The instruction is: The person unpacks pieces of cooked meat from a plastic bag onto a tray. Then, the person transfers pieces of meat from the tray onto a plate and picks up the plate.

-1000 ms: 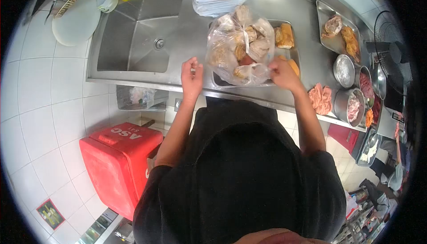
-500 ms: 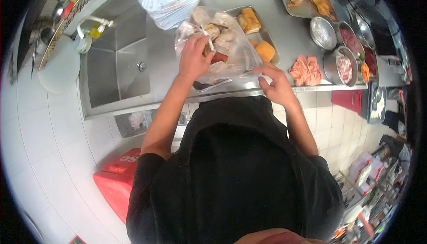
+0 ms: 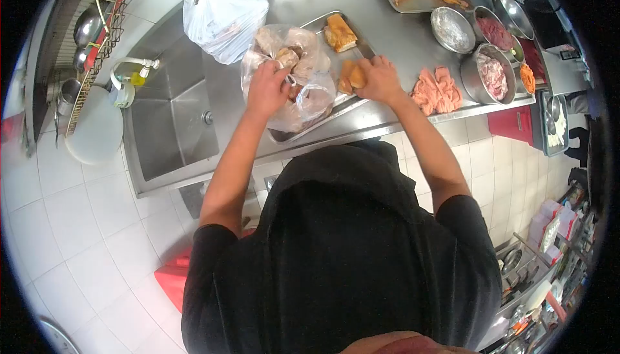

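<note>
My left hand (image 3: 270,89) grips the near left side of a clear plastic bag (image 3: 313,99) with its fingers curled over the opening. Pale brown chunks that look like cooked meat (image 3: 303,63) fill the bag. My right hand (image 3: 381,80) closes its fingertips on a golden-brown food piece (image 3: 349,76) just right of the bag. Both bag and piece are on a metal tray (image 3: 363,42). Further back on that tray lies a browned, skin-topped slab (image 3: 340,33), perhaps roast pork.
A sink (image 3: 171,128) is at left, with a tied white bag (image 3: 226,15) behind it. To the right are a crumpled pink cloth (image 3: 437,91), a metal bowl (image 3: 452,30), a pot of meat (image 3: 489,75) and another tray with meat (image 3: 416,0).
My right hand has moved from the bag's right edge onto the golden-brown piece. The bag's right side has drawn in leftward, while my left hand stays on it.
</note>
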{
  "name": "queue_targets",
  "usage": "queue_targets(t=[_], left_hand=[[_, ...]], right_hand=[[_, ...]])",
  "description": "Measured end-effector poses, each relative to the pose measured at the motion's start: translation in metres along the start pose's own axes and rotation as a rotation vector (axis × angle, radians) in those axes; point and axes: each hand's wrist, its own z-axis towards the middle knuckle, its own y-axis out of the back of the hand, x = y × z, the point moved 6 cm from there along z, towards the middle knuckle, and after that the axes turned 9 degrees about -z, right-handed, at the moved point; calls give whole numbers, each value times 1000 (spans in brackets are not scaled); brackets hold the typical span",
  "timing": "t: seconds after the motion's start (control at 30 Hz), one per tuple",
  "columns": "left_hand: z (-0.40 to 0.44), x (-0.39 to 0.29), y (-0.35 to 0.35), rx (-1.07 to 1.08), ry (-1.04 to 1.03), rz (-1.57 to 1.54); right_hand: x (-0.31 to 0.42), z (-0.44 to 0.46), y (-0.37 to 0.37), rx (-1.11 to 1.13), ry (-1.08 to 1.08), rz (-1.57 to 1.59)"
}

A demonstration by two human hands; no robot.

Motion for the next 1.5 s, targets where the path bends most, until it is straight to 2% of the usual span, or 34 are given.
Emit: queue_targets(t=[0.13,0.33,0.43,0.53,0.63,0.67,0.73,0.77,0.8,0.83,0.87,0.97,1.07,1.17,1.23,1.33,1.43,1.5], left_hand=[[-1,-3,4,22,23,34],[-9,1,7,-33,21,31],[-13,5,1,-25,36,49],[-9,5,7,-76,23,0],[-11,18,19,-273,-20,-146],[-13,24,24,-358,-40,-203],[-10,47,32,-435,160,-391],[-10,52,37,-470,257,-490],[-7,49,48,-462,476,-602],[-2,50,54,-493,484,-726],[3,55,59,-526,489,-850],[13,63,77,-561,498,-1054],[20,61,90,-516,490,-1106],[22,56,88,-460,474,-1132],[23,58,83,-458,467,-1145],[14,56,89,-494,550,-1115],[7,58,93,-567,533,-1193],[3,69,89,-601,543,-1258]], right_hand=[[0,7,3,6,171,26],[3,9,31,-117,444,177],[-7,20,9,-131,583,230],[-6,21,7,1,553,267],[13,9,52,-127,483,355],[28,0,78,-219,520,470],[65,-17,128,-407,575,700],[89,-20,137,-425,654,725],[112,-25,144,-445,729,747],[130,-28,150,-470,807,765],[145,-19,133,-368,828,813],[157,4,49,464,669,59],[146,26,39,330,536,249],[173,52,70,-267,679,488],[191,75,40,-404,728,237],[205,95,9,-265,668,-1],[196,95,13,-234,698,113],[185,93,23,-303,694,351]])
